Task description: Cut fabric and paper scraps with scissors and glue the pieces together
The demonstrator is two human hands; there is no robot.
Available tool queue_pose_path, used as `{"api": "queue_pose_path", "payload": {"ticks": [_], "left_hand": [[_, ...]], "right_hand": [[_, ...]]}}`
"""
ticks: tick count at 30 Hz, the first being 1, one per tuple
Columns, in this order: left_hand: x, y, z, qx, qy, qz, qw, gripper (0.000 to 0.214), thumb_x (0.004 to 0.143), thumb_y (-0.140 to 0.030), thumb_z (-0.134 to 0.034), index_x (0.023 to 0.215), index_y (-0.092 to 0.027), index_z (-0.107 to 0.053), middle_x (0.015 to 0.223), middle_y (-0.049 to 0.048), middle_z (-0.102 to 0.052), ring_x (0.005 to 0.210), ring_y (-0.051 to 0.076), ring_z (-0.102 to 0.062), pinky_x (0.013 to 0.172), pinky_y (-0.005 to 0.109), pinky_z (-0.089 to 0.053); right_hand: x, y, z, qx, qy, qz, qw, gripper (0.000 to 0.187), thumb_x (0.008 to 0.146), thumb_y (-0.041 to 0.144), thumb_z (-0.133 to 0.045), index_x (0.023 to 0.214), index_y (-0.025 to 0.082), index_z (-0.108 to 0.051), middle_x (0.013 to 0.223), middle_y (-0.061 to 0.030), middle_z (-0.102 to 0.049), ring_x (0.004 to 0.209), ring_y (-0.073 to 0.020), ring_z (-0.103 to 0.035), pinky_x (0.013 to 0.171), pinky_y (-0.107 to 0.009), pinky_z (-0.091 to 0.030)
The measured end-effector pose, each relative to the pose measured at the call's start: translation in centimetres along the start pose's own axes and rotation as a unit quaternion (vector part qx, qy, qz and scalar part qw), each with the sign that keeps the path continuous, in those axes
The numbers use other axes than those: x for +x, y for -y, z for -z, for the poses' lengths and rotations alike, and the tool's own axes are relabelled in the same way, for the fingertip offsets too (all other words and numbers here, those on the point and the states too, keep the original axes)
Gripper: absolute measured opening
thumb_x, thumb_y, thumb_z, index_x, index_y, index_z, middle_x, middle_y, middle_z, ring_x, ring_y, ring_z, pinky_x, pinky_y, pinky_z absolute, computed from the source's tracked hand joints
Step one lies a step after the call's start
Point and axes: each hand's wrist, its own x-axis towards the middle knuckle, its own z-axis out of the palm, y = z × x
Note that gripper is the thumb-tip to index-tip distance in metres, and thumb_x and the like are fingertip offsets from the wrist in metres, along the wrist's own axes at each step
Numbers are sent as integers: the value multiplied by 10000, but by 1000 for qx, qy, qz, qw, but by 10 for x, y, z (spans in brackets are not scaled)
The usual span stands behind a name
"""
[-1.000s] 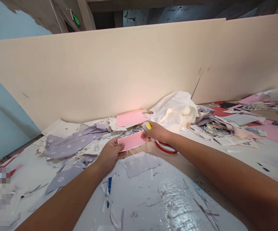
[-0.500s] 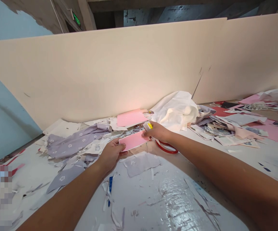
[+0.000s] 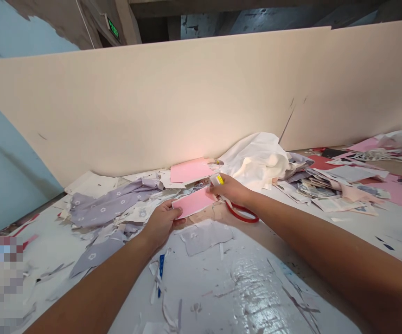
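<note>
Centrally placed: one pink card strip (image 3: 195, 203), held low over the paper scraps in the middle of the worktable (image 3: 211, 276), slanting up toward the right.

Left hand (image 3: 159, 220): clamped on the strip's left end, thumb on top, fingers beneath.

Right hand (image 3: 232, 189): closed around a small whitish-and-yellow item (image 3: 217, 179), kind not clear, its top standing above the fingers. Fingertips lie at the strip's right end; whether they also pinch it cannot be told.

Red loop handle (image 3: 243, 215), scissors-like: just under the right wrist, remainder hidden.

Pink sheet (image 3: 190, 170): beyond the strip, at the foot of the cream board (image 3: 152, 106).

White crumpled cloth (image 3: 252, 160): to the far right of the hands, heaped against the same board.

Lavender flowered piece (image 3: 99, 211): left of the left hand, rumpled, among torn scraps.

Pale grey piece (image 3: 206, 237): flat, on the near side of the strip.

Blue strip (image 3: 161, 274): nearer still, beside white cuttings, right of the left forearm.

Loose stack of cut pieces (image 3: 317, 185): well to the right, layered unevenly.

Larger pink sheet (image 3: 400, 195): at the right edge.
</note>
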Motion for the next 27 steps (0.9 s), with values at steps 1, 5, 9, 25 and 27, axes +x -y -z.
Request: {"api": "queue_pose_path", "payload": {"ticks": [1, 5, 9, 25, 27], "left_hand": [[-1, -1, -1, -5, -4, 4, 1000, 234, 612, -109, -641, 836, -143, -581, 818, 17, -600, 643, 79, -557, 560, 191, -521], [-7, -3, -7, -25, -12, 26, 999, 197, 633, -78, -602, 811, -150, -563, 782, 11, -585, 631, 77, -566, 559, 196, -531], [-14, -6, -18, -43, 0, 59, 997, 205, 638, -29, -531, 800, -154, -549, 752, 15, -584, 604, 82, -572, 586, 237, -545], [-22, -5, -27, -49, 126, 113, 984, 316, 601, 8, -475, 863, -132, -582, 957, 83, -631, 889, 164, -599, 701, 233, -517], [-22, -4, -26, -52, 137, 113, 983, 323, 596, 6, -480, 870, -130, -585, 978, 89, -629, 924, 180, -591, 733, 254, -513]], "right_hand": [[1, 5, 2, 3, -22, 10, 1000, 212, 587, 265, -652, 675, 179, -480, 556, 30, -510, 485, -108, -468, 464, -239, -360], [-2, 26, 9, 8, -132, 62, 989, 320, 747, 485, -493, 645, 192, -414, 510, 45, -420, 470, -93, -397, 468, -236, -317], [-19, 37, -7, -57, -101, 122, 986, 432, 771, 571, -430, 575, 191, -373, 494, 43, -359, 464, -90, -344, 466, -241, -283], [-33, 23, -49, -165, -38, 132, 977, 388, 675, 562, -546, 696, 209, -388, 608, 52, -420, 574, -118, -411, 545, -249, -309], [-33, 23, -50, -165, -38, 127, 977, 388, 669, 562, -546, 690, 208, -389, 608, 52, -424, 573, -118, -412, 545, -248, -304]]}}
